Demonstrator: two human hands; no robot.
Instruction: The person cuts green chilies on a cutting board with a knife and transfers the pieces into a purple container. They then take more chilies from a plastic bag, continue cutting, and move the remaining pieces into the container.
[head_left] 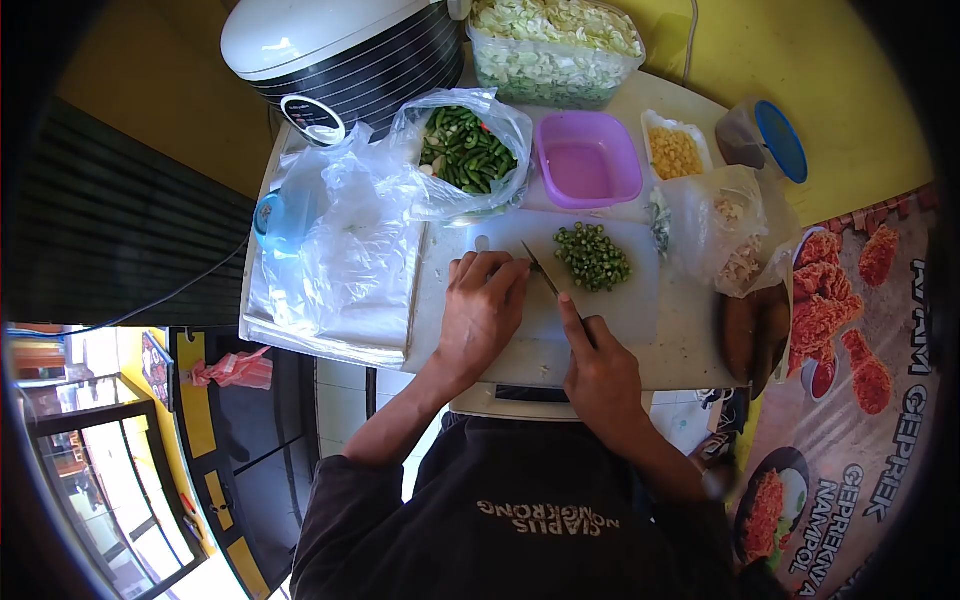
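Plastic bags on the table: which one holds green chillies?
The open bag just left of the purple tub; the rightmost bag shows pale pieces, the crumpled plastic no chillies.

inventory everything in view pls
rice cooker: 1, white/black, back left
cabbage tub: 1, clear, back
chilli bag: 1, clear, beside bowl
bowl: 1, purple, behind board
tray: 1, white, right of bowl
container: 1, blue-lidded, back right
filled bag: 1, whitish, right
plastic bags: several, clear, left
chopped greens: 1 heap, green, on board
board: 1, white, centre
knife: 1, dark, right hand
poster: 1, multicoloured, far right
table: 1, whitish, centre
left hand: 1, bare, beside knife
right hand: 1, bare, on knife
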